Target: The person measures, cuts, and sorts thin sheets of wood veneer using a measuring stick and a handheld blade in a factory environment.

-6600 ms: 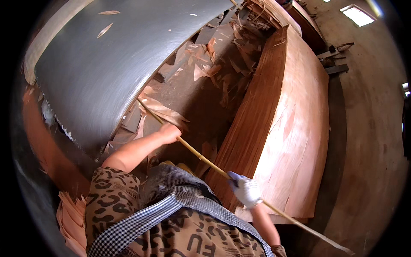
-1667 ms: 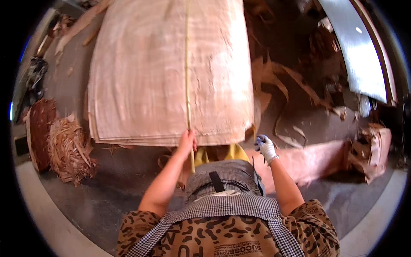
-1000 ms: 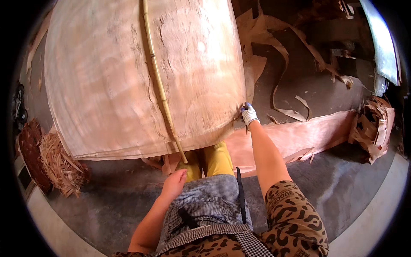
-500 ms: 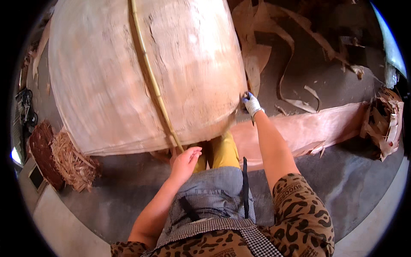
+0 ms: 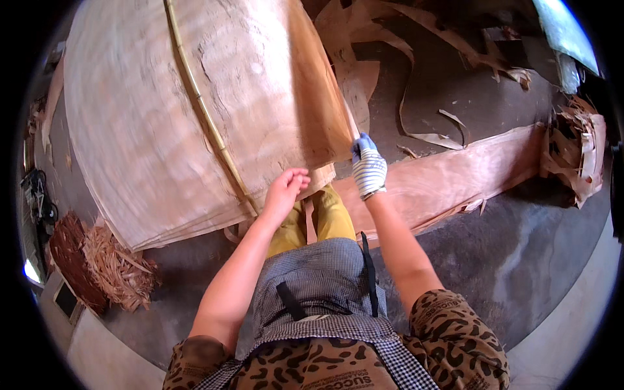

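A broad stack of pale wood veneer sheets [image 5: 149, 130] spreads in front of me, with a thin bamboo stick [image 5: 207, 120] lying lengthwise on top. My right hand [image 5: 369, 168], in a striped white and blue glove, grips the right edge of the top sheet. That edge is raised and curls, showing a darker, shaded strip. My left hand [image 5: 286, 192] is bare and hovers over the stack's near edge, just right of the stick's near end. Its fingers are loosely bent and I see nothing in them.
A long pinkish veneer strip [image 5: 448, 172] lies on the dark floor at right, ending at a bundle of scraps [image 5: 575, 153]. Loose curled offcuts [image 5: 406, 97] litter the floor beyond. Shredded veneer [image 5: 120, 266] is heaped at left, beside a reddish-brown piece [image 5: 75, 260].
My right hand has taken hold of the top sheet's right edge and lifted it inward. The left hand has moved off the stick's near end, up and slightly right.
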### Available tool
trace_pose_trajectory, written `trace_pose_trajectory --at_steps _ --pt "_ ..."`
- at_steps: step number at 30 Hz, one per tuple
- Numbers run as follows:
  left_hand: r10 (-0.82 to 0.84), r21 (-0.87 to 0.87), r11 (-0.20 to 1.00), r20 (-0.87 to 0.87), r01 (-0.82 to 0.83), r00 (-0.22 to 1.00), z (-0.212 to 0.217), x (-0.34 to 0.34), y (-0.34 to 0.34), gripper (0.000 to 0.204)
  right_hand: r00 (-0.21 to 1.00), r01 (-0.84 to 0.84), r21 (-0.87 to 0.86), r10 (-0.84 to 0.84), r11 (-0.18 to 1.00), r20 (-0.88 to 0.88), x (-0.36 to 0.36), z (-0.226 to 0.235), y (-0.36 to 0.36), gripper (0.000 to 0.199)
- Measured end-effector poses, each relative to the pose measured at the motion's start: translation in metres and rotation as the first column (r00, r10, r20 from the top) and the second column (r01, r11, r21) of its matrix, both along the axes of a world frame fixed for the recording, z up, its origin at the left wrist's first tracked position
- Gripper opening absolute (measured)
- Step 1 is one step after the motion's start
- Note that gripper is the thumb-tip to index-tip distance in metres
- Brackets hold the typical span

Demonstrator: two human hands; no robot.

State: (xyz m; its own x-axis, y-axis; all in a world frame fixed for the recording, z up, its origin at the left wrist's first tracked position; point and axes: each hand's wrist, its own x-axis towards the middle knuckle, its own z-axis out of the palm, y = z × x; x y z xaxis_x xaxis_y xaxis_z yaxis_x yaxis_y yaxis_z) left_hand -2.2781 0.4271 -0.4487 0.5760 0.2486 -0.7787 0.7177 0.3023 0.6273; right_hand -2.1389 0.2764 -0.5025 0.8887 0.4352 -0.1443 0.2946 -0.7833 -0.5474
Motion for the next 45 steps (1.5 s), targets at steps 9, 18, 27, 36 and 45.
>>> trace_pose_trajectory --at_steps 9,18,27,36,45 --pt "0.351 0.072 0.935 -0.041 -0.347 0.936 0.025 0.009 0.026 0.029 0.42 0.677 0.454 0.203 0.579 -0.885 -0.081 0.09 0.053 0.041" --pt "0.644 -0.313 0.738 0.063 -0.598 0.762 0.04 -0.019 0.075 0.03 -0.101 0.898 -0.186 -0.225 0.398 -0.969 -0.082 -0.089 0.02 0.022" --pt "0.665 -0.591 0.614 0.03 -0.523 0.747 0.059 -0.044 0.111 0.034 0.146 0.942 0.091 -0.15 0.324 -0.978 -0.09 -0.018 0.045 0.02" --pt "0.662 -0.573 0.646 0.092 -0.504 0.744 0.062 -0.034 0.083 0.01 0.659 0.569 0.512 0.015 0.644 -0.752 -0.101 0.129 0.093 0.028" --pt "0.416 -0.467 0.859 0.398 -0.21 0.817 0.085 -0.027 0.077 0.044 0.485 0.655 0.389 0.034 0.648 -0.874 -0.094 0.152 0.105 0.028"
